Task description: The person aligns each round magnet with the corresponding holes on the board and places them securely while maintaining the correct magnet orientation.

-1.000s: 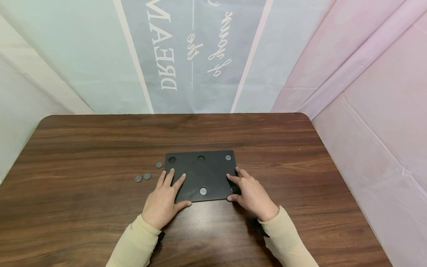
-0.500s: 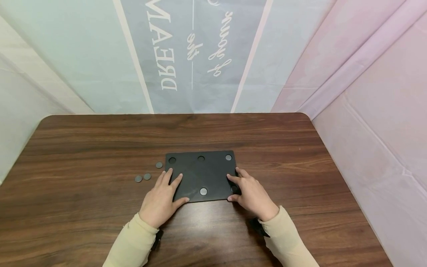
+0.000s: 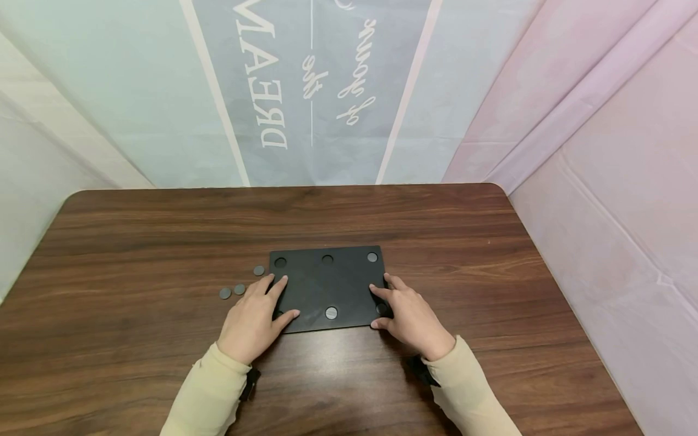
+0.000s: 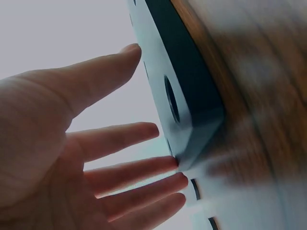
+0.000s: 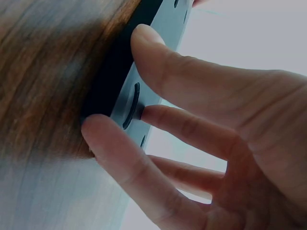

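A flat black rectangular board [image 3: 332, 287] with round recesses lies on the table. One small grey disc [image 3: 372, 257] fills its far right recess, and another grey disc [image 3: 331, 313] fills the near middle one. My right hand [image 3: 411, 318] holds the board's near right corner, the thumb at the front side and a finger against the right side. Over the near left corner, my left hand [image 3: 248, 324] is spread with straight fingers, partly covering a recess there. In the left wrist view its thumb [image 4: 110, 72] and fingers reach toward the board's surface.
Three loose grey discs lie left of the board: one disc [image 3: 259, 270] near its edge, a second disc [image 3: 239, 289] and a third disc [image 3: 225, 293] farther out. The wooden table [image 3: 463, 242] ends at a printed backdrop [image 3: 327, 91].
My left hand has slid left across the board's near left corner, uncovering part of the recess there. My right hand and the discs stay in place.
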### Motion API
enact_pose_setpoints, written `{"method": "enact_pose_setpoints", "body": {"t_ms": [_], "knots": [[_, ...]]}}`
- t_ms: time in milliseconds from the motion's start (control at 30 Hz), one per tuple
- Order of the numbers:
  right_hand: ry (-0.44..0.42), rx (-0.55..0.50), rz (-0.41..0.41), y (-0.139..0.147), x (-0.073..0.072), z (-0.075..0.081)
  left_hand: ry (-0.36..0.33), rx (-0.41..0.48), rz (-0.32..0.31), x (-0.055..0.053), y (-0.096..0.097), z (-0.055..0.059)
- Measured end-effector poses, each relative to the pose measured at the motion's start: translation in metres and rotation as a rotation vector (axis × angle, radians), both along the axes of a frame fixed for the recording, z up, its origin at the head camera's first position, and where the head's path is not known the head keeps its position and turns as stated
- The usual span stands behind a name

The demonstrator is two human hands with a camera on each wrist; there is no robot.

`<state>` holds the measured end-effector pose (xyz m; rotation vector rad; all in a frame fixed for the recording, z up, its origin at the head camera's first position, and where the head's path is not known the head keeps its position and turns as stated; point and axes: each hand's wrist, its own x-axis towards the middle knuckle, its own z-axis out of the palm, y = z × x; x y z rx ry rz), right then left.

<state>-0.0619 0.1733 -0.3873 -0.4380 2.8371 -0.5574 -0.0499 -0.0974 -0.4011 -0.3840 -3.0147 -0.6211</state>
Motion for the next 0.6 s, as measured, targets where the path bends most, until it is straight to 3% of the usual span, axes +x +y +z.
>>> {"method": "enact_pose_setpoints", "body": {"t_ms": [333, 600], "knots": [[0.017, -0.005, 0.006, 0.000, 0.000, 0.000, 0.048, 0.019, -0.019, -0.006, -0.008, -0.002], [0.019, -0.003, 0.010, 0.001, 0.000, 0.000, 0.037, 0.004, 0.063, -0.014, -0.014, 0.001]]}}
